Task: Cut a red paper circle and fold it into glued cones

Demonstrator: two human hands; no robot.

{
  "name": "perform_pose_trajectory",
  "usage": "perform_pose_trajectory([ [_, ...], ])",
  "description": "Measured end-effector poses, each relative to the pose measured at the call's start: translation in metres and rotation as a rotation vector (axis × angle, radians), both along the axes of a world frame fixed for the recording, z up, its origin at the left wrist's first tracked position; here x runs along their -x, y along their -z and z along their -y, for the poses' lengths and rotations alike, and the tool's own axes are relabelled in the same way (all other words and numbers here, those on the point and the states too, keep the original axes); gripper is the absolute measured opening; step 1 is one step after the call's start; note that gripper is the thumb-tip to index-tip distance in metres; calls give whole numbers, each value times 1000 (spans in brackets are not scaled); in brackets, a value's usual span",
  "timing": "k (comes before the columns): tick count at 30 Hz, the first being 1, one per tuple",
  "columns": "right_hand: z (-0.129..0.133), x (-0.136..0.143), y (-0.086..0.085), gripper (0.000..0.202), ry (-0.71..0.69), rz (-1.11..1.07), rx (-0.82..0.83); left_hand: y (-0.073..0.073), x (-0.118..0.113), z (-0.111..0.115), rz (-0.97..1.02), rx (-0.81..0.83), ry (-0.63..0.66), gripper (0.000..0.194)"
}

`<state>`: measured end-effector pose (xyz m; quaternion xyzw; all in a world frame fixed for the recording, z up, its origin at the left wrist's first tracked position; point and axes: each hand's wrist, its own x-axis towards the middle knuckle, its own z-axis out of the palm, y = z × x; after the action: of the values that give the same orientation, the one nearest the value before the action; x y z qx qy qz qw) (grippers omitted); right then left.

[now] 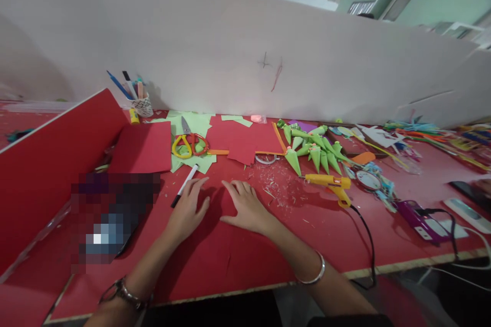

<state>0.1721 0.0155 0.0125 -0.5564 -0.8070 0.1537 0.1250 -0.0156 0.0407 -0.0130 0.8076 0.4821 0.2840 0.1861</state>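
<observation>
My left hand (188, 209) hovers over or rests on the red tabletop with thumb and fingers apart, holding nothing. Just beside it lies a white marker with a black cap (185, 185). Facing it, my right hand (245, 207) has its fingers spread and is empty too. Between and below the hands the surface is red; whether a red sheet lies there I cannot tell. Beyond them are scissors with yellow and red handles (183, 147) and cut red paper (241, 138). A yellow glue gun (326, 180) lies to the right, its nozzle near several green paper cones (314, 153).
A red board (65, 163) leans at left, near a pixelated dark object (130, 204). Behind stand a pen cup (141, 106) and a white partition (215, 46). Green paper scraps (195, 125), coloured pipe cleaners (425, 135) and a purple power strip (418, 222) with cables surround the workspace.
</observation>
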Motion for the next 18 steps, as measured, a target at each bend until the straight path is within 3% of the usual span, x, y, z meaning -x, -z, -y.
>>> perform_pose_trajectory([
  [4,-1,-2,0,94,-4,-44,12,0,0,-2,-14,7,6,39],
  [9,-2,-1,0,91,3,-133,99,0,1,-2,-15,14,11,36],
  [14,0,-2,0,49,-25,-389,183,-2,2,-1,57,62,-1,40],
  [18,-7,-11,-6,34,226,-802,200,-6,1,1,264,278,22,55],
])
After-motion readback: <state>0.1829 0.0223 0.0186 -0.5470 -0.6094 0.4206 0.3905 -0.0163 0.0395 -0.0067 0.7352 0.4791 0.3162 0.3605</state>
